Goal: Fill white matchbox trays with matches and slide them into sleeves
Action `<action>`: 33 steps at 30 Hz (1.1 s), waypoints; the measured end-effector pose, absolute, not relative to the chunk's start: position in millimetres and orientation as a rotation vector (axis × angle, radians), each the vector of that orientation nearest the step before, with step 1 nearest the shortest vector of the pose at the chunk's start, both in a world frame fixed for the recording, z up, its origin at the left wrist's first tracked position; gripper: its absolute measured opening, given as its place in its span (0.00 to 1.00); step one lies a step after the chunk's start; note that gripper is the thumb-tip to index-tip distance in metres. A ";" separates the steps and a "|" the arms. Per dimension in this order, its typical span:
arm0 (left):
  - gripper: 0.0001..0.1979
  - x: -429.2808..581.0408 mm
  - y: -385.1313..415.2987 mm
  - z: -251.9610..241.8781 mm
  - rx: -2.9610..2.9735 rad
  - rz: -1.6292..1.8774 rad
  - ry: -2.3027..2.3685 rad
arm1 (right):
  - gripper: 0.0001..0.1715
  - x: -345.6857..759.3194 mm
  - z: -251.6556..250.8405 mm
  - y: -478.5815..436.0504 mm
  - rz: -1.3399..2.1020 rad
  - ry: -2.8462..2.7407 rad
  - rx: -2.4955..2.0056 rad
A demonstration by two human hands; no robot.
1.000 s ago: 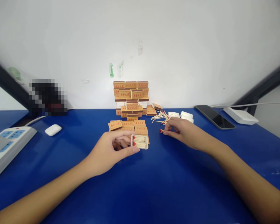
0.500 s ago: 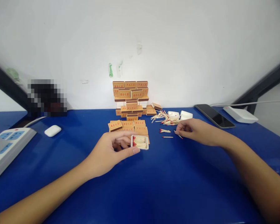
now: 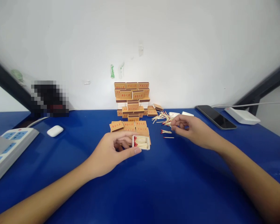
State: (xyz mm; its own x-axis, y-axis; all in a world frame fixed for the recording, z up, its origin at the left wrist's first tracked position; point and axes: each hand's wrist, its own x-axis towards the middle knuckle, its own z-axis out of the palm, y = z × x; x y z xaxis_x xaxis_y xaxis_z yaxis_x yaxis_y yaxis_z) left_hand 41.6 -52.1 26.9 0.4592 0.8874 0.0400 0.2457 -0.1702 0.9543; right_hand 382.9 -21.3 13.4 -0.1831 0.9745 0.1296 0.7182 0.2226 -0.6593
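My left hand (image 3: 112,152) is closed round a white matchbox tray (image 3: 149,146), thumb along its front and fingers behind. Red-headed matches (image 3: 141,141) lie in the tray, heads to the left. To the right, my right hand (image 3: 189,129) has its fingers curled, with thumb and forefinger tips close together by the match pile; the match they pinched is now hidden from view. Beside them on the blue table lie a small bundle of matches (image 3: 166,132) and one single match (image 3: 168,137). A loose match pile (image 3: 161,117) spreads behind, partly covered by this hand.
Stacked matchboxes (image 3: 132,95) stand against the wall, with flat matchboxes (image 3: 129,124) before them. White trays (image 3: 188,114) sit behind my right hand. A phone (image 3: 216,117) and white device (image 3: 242,116) lie right; a white case (image 3: 55,131) and power strip (image 3: 14,146) left.
My right hand has moved slightly left and up, and the match it pinched no longer shows on the table. The left hand still holds the tray; the view has shifted slightly.
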 end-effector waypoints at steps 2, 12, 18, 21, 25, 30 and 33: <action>0.23 40.9 -52.3 27.0 1.675 0.793 0.996 | 0.19 381.3 13.6 -21.9 0.606 -1.976 -1.536; 0.23 40.5 -51.8 27.5 1.671 0.783 1.002 | 0.22 378.4 22.7 -24.6 0.769 -2.029 -1.553; 0.24 40.2 -51.5 28.9 1.668 0.781 1.019 | 0.23 390.3 16.0 -21.0 0.587 -2.175 -1.569; 0.24 40.0 -51.7 27.6 1.663 0.783 1.009 | 0.25 398.6 14.4 -16.5 0.411 -2.139 -1.619; 0.24 40.1 -52.0 27.3 1.660 0.787 1.000 | 0.26 408.3 10.0 -8.9 0.248 -2.139 -1.639; 0.24 40.1 -52.6 29.1 1.653 0.788 1.000 | 0.25 409.9 3.9 -4.7 0.288 -2.182 -1.625; 0.24 39.1 -53.6 27.8 1.649 0.794 0.989 | 0.22 408.3 3.6 -6.1 0.268 -2.206 -1.653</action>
